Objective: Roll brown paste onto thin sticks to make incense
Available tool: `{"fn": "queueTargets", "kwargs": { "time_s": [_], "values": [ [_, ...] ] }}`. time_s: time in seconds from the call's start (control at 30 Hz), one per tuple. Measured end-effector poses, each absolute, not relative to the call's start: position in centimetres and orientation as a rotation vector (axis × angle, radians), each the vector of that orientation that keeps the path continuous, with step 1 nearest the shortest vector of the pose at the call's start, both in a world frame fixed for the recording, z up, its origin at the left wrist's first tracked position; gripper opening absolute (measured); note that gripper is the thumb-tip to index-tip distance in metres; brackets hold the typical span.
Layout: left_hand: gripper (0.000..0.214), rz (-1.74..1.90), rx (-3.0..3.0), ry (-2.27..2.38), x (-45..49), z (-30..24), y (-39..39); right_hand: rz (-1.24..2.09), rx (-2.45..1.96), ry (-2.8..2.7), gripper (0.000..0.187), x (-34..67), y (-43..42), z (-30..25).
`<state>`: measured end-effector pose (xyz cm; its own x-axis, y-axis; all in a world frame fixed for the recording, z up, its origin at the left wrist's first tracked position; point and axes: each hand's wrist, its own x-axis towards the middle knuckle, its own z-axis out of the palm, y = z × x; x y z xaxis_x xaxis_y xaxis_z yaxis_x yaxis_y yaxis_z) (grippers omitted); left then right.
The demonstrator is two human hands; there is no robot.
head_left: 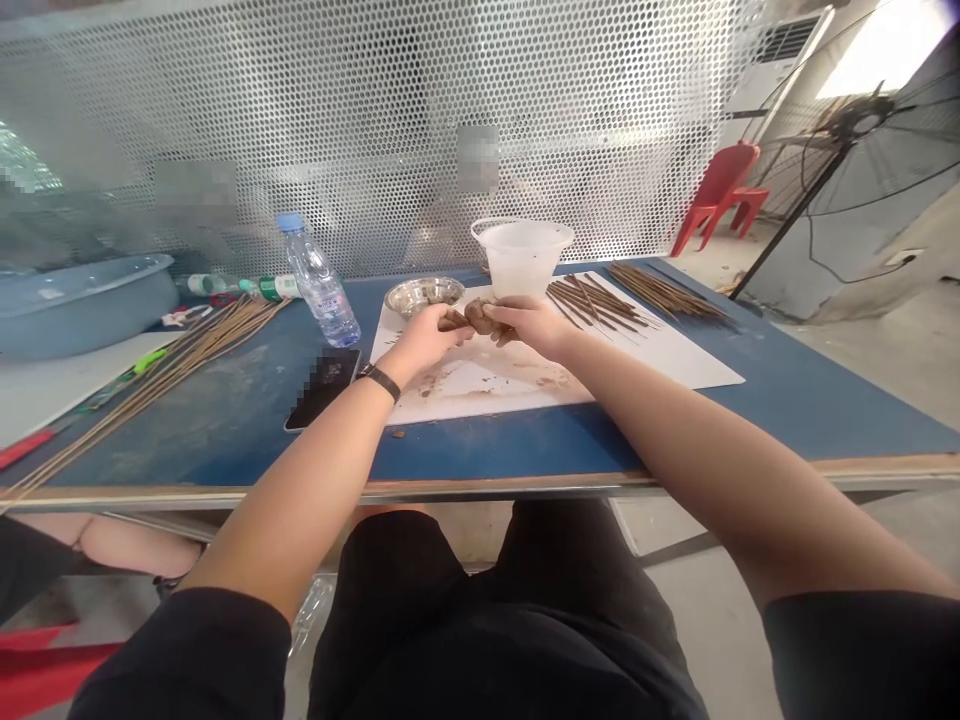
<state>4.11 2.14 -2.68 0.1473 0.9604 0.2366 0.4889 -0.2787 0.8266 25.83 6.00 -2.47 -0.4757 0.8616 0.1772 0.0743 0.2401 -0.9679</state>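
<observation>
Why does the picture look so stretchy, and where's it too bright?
Head view: a wide lens probably stretches the right arm toward the picture's edge; head view, top right: glare turns a bright patch almost plain white.

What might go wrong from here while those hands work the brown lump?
The lump could shed bits: brown crumbs already dot the white sheet.

The left hand is close to the bowl and might knock it.

The phone lies beside the left forearm, so it could get bumped or smeared.
</observation>
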Motion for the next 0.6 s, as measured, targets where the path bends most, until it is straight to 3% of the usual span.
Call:
{"fn": "queueTargets", "kwargs": {
  "time_s": [0.33, 0.6],
  "values": [
    [0.03, 1.223, 1.453, 1.332, 4.8, -2.2, 2.3, 1.193, -0.878, -1.816, 0.027, 25.5, 6.5, -3.1],
    [0.016, 1.304, 1.122, 1.212, 5.4, -1.7, 2.1, 1.193, -0.94, -1.646, 0.028, 24.7, 5.2, -2.2]
  ]
}}
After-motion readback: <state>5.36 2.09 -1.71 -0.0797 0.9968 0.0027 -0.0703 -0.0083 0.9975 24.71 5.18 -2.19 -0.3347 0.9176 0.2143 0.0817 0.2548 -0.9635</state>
